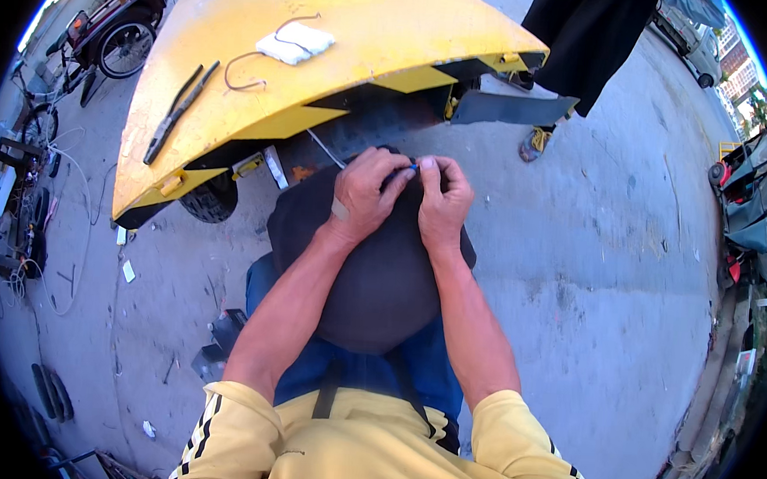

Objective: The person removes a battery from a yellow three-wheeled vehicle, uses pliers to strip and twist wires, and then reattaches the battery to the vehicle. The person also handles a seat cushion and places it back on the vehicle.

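1) the left hand (374,182) is over the person's lap, its fingers curled in and its fingertips pinched on a small blue piece (413,167)
2) the right hand (443,190) is just beside it, thumb and forefinger drawn together at the same piece, the other fingers folded; whether it also grips the piece i cannot tell
3) the small blue piece sits between the fingertips of the two hands, mostly hidden by them, off the near edge of the yellow panel (360,54)
4) a white cable (326,148) comes out from under the near edge of the panel and runs to the left hand, where its end is hidden
5) a dark rounded thing (381,283) lies under both hands and forearms, over the blue trousers (305,371); its kind i cannot tell
6) a strip of tape (340,209) is stuck on the left wrist
7) on the panel, black pliers (180,113) lie near the left edge, their handles toward the far edge
8) a folded white cloth (307,45) lies nearer the middle of the panel, with a bent brown wire (241,81) across it and reaching toward the near edge
9) a dark wheel (210,199) shows under the panel by its near left corner
10) another person in black trousers (584,41) stands by the right corner, one shoe (536,145) on the ground (577,234) beside a grey plate (510,109)
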